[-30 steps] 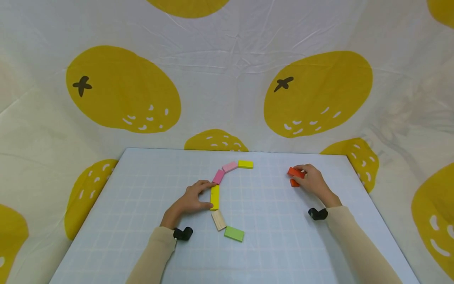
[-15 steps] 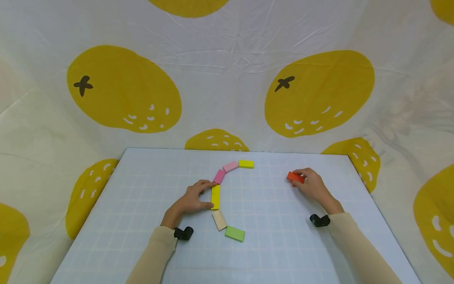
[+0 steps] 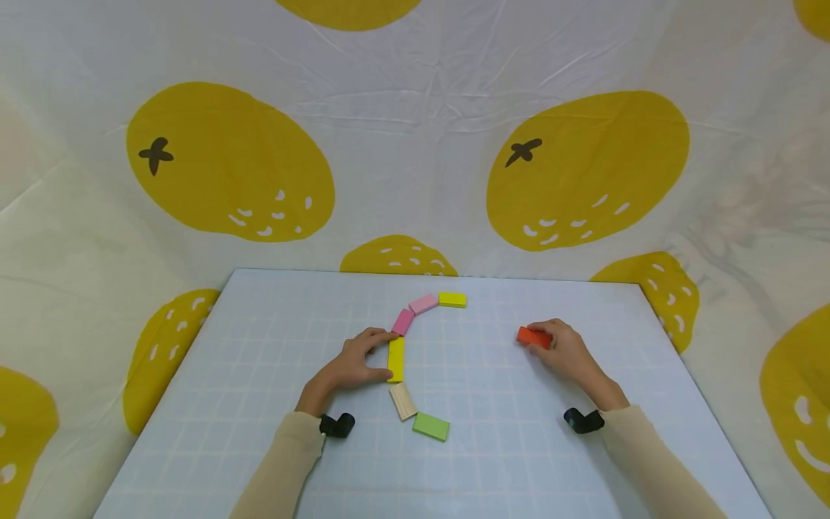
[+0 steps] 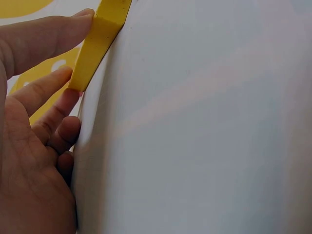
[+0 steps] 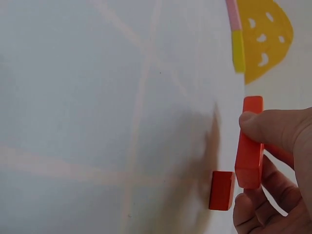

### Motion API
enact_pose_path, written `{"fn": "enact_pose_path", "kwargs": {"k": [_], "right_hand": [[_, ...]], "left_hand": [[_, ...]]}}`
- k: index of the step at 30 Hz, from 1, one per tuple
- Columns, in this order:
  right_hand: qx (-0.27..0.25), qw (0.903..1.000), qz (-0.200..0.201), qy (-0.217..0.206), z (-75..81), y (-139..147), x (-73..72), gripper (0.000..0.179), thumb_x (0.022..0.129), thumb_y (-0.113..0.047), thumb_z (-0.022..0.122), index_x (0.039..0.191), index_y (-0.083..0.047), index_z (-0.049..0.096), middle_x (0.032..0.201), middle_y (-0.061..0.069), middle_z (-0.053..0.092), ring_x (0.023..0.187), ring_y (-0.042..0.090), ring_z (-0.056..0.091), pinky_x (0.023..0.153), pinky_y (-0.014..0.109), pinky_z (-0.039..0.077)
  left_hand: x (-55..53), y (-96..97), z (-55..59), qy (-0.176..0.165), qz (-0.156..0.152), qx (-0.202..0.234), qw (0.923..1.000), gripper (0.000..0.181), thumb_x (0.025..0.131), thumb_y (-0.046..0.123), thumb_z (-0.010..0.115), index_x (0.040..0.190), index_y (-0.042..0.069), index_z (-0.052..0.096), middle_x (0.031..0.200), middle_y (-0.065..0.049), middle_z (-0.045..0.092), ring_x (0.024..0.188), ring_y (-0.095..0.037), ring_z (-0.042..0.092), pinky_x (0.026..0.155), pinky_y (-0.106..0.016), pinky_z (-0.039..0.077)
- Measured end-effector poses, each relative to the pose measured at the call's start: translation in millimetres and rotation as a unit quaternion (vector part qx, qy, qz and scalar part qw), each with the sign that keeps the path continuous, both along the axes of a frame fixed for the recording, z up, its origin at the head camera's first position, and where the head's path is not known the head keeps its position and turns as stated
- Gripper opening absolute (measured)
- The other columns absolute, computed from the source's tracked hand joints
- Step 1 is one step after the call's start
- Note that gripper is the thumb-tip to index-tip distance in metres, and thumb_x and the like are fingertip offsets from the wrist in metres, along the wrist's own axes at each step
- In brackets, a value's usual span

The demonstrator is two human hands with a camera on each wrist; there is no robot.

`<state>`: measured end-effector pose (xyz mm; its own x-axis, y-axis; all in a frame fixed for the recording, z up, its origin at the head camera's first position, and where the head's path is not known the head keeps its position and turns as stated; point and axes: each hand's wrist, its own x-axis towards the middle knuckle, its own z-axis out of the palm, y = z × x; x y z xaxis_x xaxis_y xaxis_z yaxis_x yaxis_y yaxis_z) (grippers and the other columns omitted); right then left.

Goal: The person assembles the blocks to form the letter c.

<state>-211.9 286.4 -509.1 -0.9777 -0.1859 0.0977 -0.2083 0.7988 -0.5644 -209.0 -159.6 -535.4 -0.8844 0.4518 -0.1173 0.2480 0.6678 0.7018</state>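
Note:
My left hand (image 3: 350, 362) pinches a yellow block (image 3: 395, 359) by its two ends, thumb at the near end. The left wrist view shows thumb and fingertips against this yellow block (image 4: 100, 44). Toward the right, my right hand (image 3: 570, 355) grips a red block (image 3: 533, 337) between thumb and fingers. In the right wrist view the held red block (image 5: 249, 151) appears raised off the table, close beside a second red block (image 5: 222, 190) on the surface. The head view hides that second block behind the held one.
A curved row continues from the yellow block: dark pink block (image 3: 403, 322), light pink block (image 3: 424, 304) and another yellow block (image 3: 452, 300) beyond, plain wood block (image 3: 403, 401) and green block (image 3: 431, 427) nearer. The white table (image 3: 493, 461) meets a fruit-patterned cloth (image 3: 415, 166) at its far edge.
My right hand has brought the held red block nearer to me, over the second red block, which was visible below it before. The left hand stays on the yellow block.

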Motion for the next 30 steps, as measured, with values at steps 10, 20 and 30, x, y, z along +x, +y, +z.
{"fn": "enact_pose_path", "kwargs": {"k": [10,20,30], "right_hand": [[-0.014,0.9987,0.038,0.03,-7.2,-14.5,25.2,0.034,0.084,-0.005,0.082,0.117,-0.001,0.073,0.119,0.023,0.067,0.086,0.024,0.056,0.068,0.027,0.048],[-0.011,0.998,0.06,0.014,-13.7,-35.1,43.2,0.035,0.084,-0.008,0.083,0.118,-0.006,0.073,0.112,0.009,0.069,0.093,0.018,0.057,0.073,0.024,0.049],[-0.014,0.9982,0.059,-0.001,-11.2,-46.0,55.1,0.037,0.085,-0.009,0.083,0.12,-0.009,0.073,0.115,0.005,0.069,0.1,0.018,0.058,0.073,0.025,0.05]], "left_hand": [[0.5,1.0,0.1,-0.003,0.002,0.001,1.0,0.071,0.087,0.033,0.079,0.152,0.029,0.051,0.155,-0.009,0.046,0.139,-0.035,0.041,0.112,-0.064,0.035],[0.5,-1.0,0.7,0.002,-0.011,0.008,0.9999,0.071,0.088,0.032,0.079,0.152,0.027,0.051,0.155,-0.01,0.046,0.14,-0.034,0.041,0.113,-0.062,0.032],[-0.2,-2.0,-1.2,0.01,-0.016,0.016,0.9997,0.07,0.088,0.029,0.078,0.152,0.024,0.051,0.153,-0.011,0.047,0.139,-0.034,0.043,0.113,-0.061,0.031]]}}
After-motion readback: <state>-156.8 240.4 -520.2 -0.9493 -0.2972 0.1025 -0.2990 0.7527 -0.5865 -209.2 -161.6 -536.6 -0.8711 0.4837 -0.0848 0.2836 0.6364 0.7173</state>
